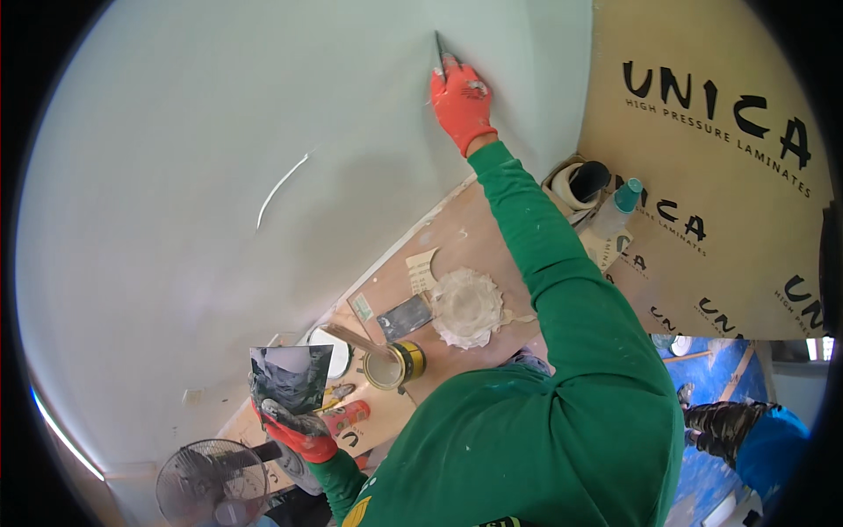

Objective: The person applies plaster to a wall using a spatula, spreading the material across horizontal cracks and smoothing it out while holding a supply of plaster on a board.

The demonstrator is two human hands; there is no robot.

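My right hand [462,104], in an orange-red glove, is raised to the pale grey wall [219,114]. Its fingers are closed on a thin dark scraper blade [438,47], seen nearly edge-on against the wall. Lower left, my left hand [303,436], in a matching glove with grey smears, grips a square, dark, shiny plate [291,376]. Pale patches show on the plate; whether they are filler or reflections I cannot tell. A thin curved white streak [279,190] marks the wall between the two hands.
Below the wall, a board surface holds a dried filler lump [467,307], a grey sanding block [405,317], an open tin [385,369] and a red can [348,416]. A fan [213,483] stands lower left. Right are a clear bottle [617,209], tape roll [571,183] and another person [760,443].
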